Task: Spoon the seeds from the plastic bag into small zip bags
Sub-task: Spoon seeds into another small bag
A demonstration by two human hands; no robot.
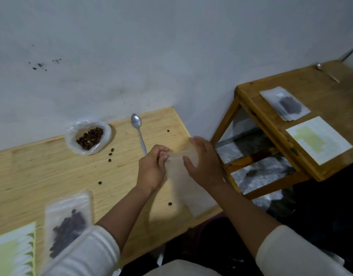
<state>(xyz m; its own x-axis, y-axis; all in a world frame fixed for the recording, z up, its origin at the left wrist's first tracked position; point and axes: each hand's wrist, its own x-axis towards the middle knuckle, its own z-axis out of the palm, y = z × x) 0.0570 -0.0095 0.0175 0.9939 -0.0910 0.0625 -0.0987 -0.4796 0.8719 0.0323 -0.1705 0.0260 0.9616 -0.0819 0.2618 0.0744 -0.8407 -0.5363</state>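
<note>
We judge the task partly done: one filled zip bag [67, 224] lies at 7 o'clock on the worktop [42, 172], the seed bag [89, 137] and spoon [139, 130] wait at 11, and both hands [151, 168] [203, 162] pinch an empty bag [183, 188].

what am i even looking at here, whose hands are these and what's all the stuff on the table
There is no machine here. A camera worn on a person's head looks down at their own two hands. The left hand and right hand both hold an empty small zip bag at its top, above a pale wooden table. On the table lie an open plastic bag of dark seeds, a spoon, a few loose seeds, and a filled zip bag near the left sleeve. To the right stands a darker wooden stand with more filled bags and a second spoon.
</note>
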